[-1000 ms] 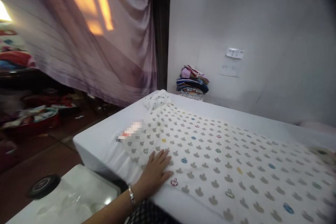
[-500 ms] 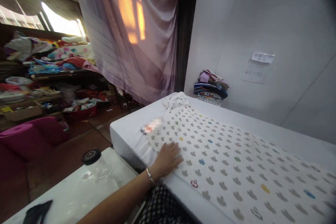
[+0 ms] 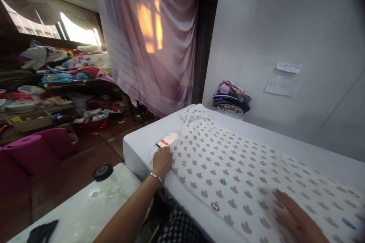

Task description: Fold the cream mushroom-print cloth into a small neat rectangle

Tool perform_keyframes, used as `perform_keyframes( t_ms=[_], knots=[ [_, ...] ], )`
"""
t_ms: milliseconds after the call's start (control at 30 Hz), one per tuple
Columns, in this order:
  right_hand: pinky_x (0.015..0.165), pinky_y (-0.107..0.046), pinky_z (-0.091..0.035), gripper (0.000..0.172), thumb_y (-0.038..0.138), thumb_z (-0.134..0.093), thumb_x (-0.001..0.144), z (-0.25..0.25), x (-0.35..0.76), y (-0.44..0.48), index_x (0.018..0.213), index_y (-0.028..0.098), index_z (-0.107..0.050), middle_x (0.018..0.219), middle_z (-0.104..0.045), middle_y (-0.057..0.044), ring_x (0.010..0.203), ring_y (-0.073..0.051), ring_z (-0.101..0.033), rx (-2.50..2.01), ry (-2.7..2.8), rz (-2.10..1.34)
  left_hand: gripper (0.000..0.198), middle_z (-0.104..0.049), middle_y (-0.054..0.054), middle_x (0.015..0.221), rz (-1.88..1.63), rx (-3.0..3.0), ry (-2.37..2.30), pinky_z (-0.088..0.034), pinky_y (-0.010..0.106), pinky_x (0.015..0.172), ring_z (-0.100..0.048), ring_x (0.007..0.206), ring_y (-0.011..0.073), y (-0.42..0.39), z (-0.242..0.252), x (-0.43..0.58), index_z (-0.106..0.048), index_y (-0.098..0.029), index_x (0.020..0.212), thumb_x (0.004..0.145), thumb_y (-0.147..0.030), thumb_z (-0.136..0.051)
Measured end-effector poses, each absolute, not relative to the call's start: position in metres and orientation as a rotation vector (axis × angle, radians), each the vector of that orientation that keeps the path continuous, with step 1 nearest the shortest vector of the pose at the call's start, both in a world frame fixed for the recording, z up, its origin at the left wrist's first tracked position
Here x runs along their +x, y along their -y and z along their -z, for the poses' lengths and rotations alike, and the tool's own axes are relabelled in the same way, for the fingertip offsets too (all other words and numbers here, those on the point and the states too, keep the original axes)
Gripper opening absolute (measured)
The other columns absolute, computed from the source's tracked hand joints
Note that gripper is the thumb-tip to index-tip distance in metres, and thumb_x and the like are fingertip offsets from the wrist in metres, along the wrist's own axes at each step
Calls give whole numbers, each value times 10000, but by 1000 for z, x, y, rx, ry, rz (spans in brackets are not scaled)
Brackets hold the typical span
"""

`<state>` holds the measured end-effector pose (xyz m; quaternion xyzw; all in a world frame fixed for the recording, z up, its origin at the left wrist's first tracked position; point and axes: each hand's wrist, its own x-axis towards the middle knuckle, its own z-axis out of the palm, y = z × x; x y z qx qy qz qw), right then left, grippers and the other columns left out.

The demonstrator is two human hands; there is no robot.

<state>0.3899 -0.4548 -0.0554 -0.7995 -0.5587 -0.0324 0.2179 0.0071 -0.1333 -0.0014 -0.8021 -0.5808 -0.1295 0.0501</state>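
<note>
A white cloth printed with small grey and coloured shapes lies spread over a white padded table. My left hand rests at the cloth's near-left edge, fingers curled on the edge, beside a small red-and-white card. My right hand lies flat on the cloth at the lower right, fingers stretched out and blurred by motion. A crumpled bit of white cloth sits at the table's far corner.
A stack of folded clothes stands against the white wall, with two paper notes above. A purple curtain hangs behind. A white surface with a black round object is at the lower left. Cluttered shelves and magenta tubs fill the left.
My left hand has slid left from the cloth's surface to its edge near the card. My right hand has come into view on the cloth at the lower right.
</note>
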Motion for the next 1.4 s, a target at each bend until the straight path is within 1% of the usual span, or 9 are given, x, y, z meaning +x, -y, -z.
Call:
perform_keyframes(
  t_ms=[100, 200, 433, 667, 833, 933, 1133, 1267, 1400],
  knots=[
    [1084, -485, -296, 535, 557, -346, 885, 48, 346, 402, 1376, 351, -391, 1463, -319, 2, 1328, -284, -296, -2141, 1820, -151, 269, -582, 137, 1040, 391, -2428, 1801, -428, 370, 778, -511, 1020, 262, 128, 1, 3, -569, -126, 1028, 846, -232, -401],
    [1114, -481, -218, 504, 520, -391, 891, 47, 316, 373, 1373, 376, -371, 1472, -273, 35, 1346, -273, -249, -2023, 2061, -244, 242, -582, 118, 1025, 394, -2433, 1800, -421, 358, 791, -505, 1002, 244, 126, 1, -2, -581, -146, 992, 847, -226, -404],
    [1078, -541, -252, 512, 524, -392, 893, 54, 308, 353, 1382, 378, -349, 1483, -237, 14, 1346, -290, -245, -2043, 2088, -177, 189, -582, 77, 1000, 529, -2482, 1723, -408, 353, 783, -498, 966, 232, 128, 10, -12, -576, -184, 940, 858, -249, -419],
    [1113, -505, -172, 533, 480, -320, 934, 13, 240, 275, 1436, 314, -251, 1512, -154, -14, 1382, -240, -143, -1755, 2303, -312, 188, -580, 53, 1022, 639, -2522, 1791, -399, 356, 821, -493, 963, 213, 128, 16, -16, -581, -211, 963, 862, -278, -437],
    [1119, -504, -138, 531, 485, -303, 939, 13, 206, 227, 1430, 282, -283, 1505, -205, -31, 1385, -230, -142, -1609, 2386, -372, 217, -601, 48, 1007, 758, -2601, 1845, -412, 353, 862, -512, 955, 197, 119, 10, -27, -602, -212, 946, 876, -308, -420],
    [1118, -523, -113, 532, 502, -316, 931, 28, 198, 217, 1410, 270, -335, 1506, -206, -38, 1384, -242, -148, -1591, 2429, -358, 251, -583, 58, 1110, 804, -2524, 1834, -407, 363, 898, -501, 1029, 209, 105, 6, -33, -572, -216, 1055, 876, -291, -412],
    [1112, -531, -132, 514, 499, -343, 923, 39, 198, 219, 1383, 274, -388, 1508, -203, -41, 1378, -258, -172, -1564, 2441, -270, 495, -446, 93, 1355, 559, -2527, 1878, -334, 415, 1006, -369, 1256, 260, 75, 8, -26, -423, -202, 1272, 816, -365, -526],
    [1108, -534, -150, 499, 477, -365, 921, 37, 198, 220, 1379, 279, -394, 1503, -216, -39, 1372, -265, -195, -1538, 2423, -239, 502, -440, 107, 1362, 433, -2574, 1926, -319, 419, 1004, -381, 1248, 264, 60, 12, -15, -396, -187, 1291, 840, -388, -485],
    [1114, -526, -144, 486, 474, -386, 915, 39, 198, 219, 1367, 297, -408, 1504, -216, -20, 1369, -264, -203, -1533, 2399, -249, 440, -509, 96, 1282, 381, -2598, 1912, -349, 400, 942, -442, 1172, 252, 50, 10, -10, -430, -198, 1242, 852, -399, -463]
  ],
)
